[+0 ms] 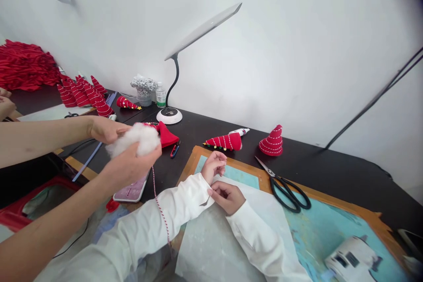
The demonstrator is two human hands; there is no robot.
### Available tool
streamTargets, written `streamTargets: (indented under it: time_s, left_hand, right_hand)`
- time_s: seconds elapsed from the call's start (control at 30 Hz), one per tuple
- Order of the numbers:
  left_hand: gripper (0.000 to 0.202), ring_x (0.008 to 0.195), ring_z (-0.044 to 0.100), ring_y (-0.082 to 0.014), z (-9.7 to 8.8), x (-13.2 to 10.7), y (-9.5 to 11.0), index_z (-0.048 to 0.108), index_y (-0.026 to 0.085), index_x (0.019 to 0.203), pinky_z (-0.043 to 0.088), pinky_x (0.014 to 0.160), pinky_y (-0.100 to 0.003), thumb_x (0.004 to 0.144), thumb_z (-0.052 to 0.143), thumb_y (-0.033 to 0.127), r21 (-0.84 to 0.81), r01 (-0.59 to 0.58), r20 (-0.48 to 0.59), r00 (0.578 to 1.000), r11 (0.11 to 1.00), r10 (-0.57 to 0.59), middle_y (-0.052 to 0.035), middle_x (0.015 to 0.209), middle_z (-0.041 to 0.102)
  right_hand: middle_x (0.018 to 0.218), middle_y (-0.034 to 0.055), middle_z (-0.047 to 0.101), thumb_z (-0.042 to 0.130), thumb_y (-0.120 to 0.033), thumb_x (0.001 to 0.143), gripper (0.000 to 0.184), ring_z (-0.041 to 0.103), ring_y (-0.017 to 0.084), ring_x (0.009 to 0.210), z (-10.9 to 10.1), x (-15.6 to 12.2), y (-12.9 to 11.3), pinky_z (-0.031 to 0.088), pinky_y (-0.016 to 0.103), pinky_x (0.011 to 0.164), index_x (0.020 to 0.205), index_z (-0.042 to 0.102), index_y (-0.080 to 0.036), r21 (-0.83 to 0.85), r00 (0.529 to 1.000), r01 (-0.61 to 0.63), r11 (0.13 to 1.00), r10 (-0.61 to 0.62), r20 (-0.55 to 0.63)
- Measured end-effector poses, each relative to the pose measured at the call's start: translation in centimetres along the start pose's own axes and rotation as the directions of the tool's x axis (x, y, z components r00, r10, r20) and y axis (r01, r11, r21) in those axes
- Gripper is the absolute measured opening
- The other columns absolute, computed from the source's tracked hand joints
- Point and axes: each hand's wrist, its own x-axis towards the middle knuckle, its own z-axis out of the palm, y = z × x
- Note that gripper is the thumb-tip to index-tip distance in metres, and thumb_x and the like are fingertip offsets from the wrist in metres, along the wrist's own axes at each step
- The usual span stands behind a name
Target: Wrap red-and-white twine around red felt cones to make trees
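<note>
My left hand (214, 166) is raised over the work mat with its fingers loosely bent and apart, nothing visible in it. Thumb and fingers of my right hand (228, 197) pinch the white sleeve cuff (207, 194) at my left wrist. Beneath both hands lies a sheet of white paper (211, 246) on the blue mat (333, 224). Just beyond my left hand, a red cone hat (228, 142) with white stitched lines and small coloured balls rests on its side. To the right are large black-handled scissors (286, 187), blades partly apart.
At left, a co-worker's hands (132, 158) hold white stuffing (139, 141), with a red-and-white cord (160, 207) hanging below. A desk lamp (169, 115) stands behind. Another red cone (271, 142) is near the wall. A white glue gun-like device (353, 260) lies front right.
</note>
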Motion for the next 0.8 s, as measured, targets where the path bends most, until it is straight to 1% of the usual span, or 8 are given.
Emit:
streamTargets:
  time_s: [0.07,0.13,0.2,0.33,0.4,0.53,0.7,0.8]
  left_hand:
    - [0.021,0.072,0.059,-0.0188,-2.6,-2.4,4.5,0.057,0.024,0.078,0.038,0.053,-0.026,0.063,0.071,0.018,-0.116,0.073,-0.115,0.99,0.991,-0.086,-0.0022,0.078,0.059]
    - [0.026,0.088,0.062,-0.0241,-5.6,-4.9,9.5,0.059,0.024,0.085,0.04,0.057,-0.026,0.063,0.068,0.011,-0.235,0.278,-0.132,0.94,0.932,-0.314,-0.004,0.086,0.062]
    - [0.036,0.1,0.061,-0.0279,-7.8,-6.8,13.5,0.059,0.022,0.097,0.04,0.057,-0.025,0.066,0.059,0.004,-0.264,0.313,-0.143,0.922,0.912,-0.358,-0.006,0.096,0.063]
    - [0.056,0.1,0.062,-0.0237,-8.8,-8.4,16.6,0.053,0.014,0.112,0.04,0.057,-0.021,0.064,0.039,-0.01,-0.414,0.506,-0.108,0.798,0.757,-0.593,-0.0122,0.112,0.061]
    - [0.048,0.101,0.062,-0.0227,-8.5,-8.4,16.7,0.056,0.013,0.104,0.04,0.058,-0.021,0.064,0.042,-0.008,-0.279,0.546,-0.026,0.818,0.79,-0.575,-0.0128,0.111,0.061]
    - [0.021,0.102,0.059,-0.03,-6.0,-6.5,13.7,0.058,0.017,0.079,0.042,0.06,-0.027,0.061,0.069,0.012,0.111,0.28,0.202,0.933,0.954,-0.297,-0.0102,0.096,0.063]
    - [0.021,0.055,0.048,-0.0088,0.1,-0.4,1.8,0.053,0.019,0.076,0.035,0.053,-0.024,0.06,0.066,0.018,0.069,0.054,0.221,0.973,0.996,-0.069,0.001,0.072,0.052]
    - [0.02,0.047,0.039,-0.0053,1.4,2.1,-2.8,0.05,0.017,0.078,0.029,0.049,-0.023,0.061,0.059,0.024,0.046,-0.034,0.242,0.97,0.998,0.022,0.0032,0.07,0.047]
  right_hand:
    - [0.054,-0.0015,0.04,0.055,-0.054,0.082,0.042,0.03,0.008,0.052,0.1,-0.1,-0.4,0.025,0.021,0.052,0.07,0.058,-0.014,0.015,1.0,-0.003,1.0,0.003,-0.009]
    - [0.053,-0.0018,0.039,0.055,-0.054,0.081,0.042,0.029,0.008,0.051,0.1,-0.2,-0.7,0.025,0.021,0.052,0.07,0.058,-0.014,0.03,1.0,-0.008,1.0,0.008,-0.008]
    - [0.053,-0.002,0.038,0.055,-0.054,0.082,0.042,0.028,0.007,0.051,0.0,-0.2,-0.6,0.024,0.021,0.052,0.07,0.059,-0.013,0.033,1.0,-0.007,0.999,0.008,-0.006]
    - [0.053,-0.0016,0.04,0.055,-0.056,0.083,0.045,0.03,0.007,0.051,-0.3,0.1,0.2,0.025,0.021,0.05,0.072,0.061,-0.013,0.016,0.999,0.003,1.0,-0.004,0.053]
    - [0.053,-0.0015,0.04,0.055,-0.058,0.083,0.046,0.03,0.007,0.05,-0.3,0.2,0.4,0.026,0.02,0.05,0.073,0.061,-0.013,0.015,0.997,0.004,1.0,-0.005,0.075]
    - [0.054,-0.0013,0.041,0.055,-0.055,0.083,0.044,0.03,0.007,0.051,-0.2,0.1,0.0,0.024,0.02,0.051,0.073,0.061,-0.012,0.035,0.998,-0.019,0.999,0.017,0.061]
    - [0.053,-0.0019,0.039,0.055,-0.05,0.083,0.04,0.03,0.007,0.052,-0.1,0.0,-0.3,0.024,0.021,0.052,0.072,0.059,-0.013,0.029,1.0,-0.005,1.0,0.005,0.02]
    - [0.053,-0.002,0.038,0.054,-0.05,0.083,0.04,0.029,0.007,0.051,0.0,0.2,0.2,0.024,0.021,0.051,0.071,0.058,-0.013,0.016,0.999,-0.007,1.0,0.006,0.048]
